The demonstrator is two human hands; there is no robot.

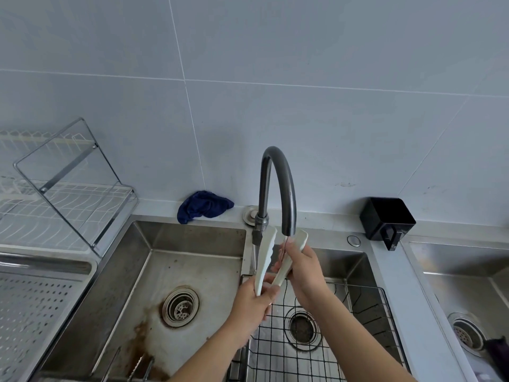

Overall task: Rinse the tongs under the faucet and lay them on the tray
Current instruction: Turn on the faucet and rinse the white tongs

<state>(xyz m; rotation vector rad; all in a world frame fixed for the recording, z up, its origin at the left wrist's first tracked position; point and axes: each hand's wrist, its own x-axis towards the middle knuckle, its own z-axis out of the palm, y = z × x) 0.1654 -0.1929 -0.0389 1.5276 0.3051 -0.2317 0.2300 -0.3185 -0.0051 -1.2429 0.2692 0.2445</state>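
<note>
White tongs [266, 255] stand with their two arms spread upward in a V under the dark curved faucet [278, 188]. A thin stream of water falls from the spout between the arms. My left hand [254, 304] grips the hinge end at the bottom. My right hand [301, 267] holds the right arm of the tongs, fingers wrapped around it beneath the spout. The perforated metal tray [33, 307] lies at the far left, beside the left sink basin.
A stained left basin [176, 271] holds metal tongs [137, 365] near its front edge. A black wire rack [316, 334] sits in the middle basin below my hands. A dish rack [63, 194], a blue cloth [203, 206] and a black holder [388, 220] line the back.
</note>
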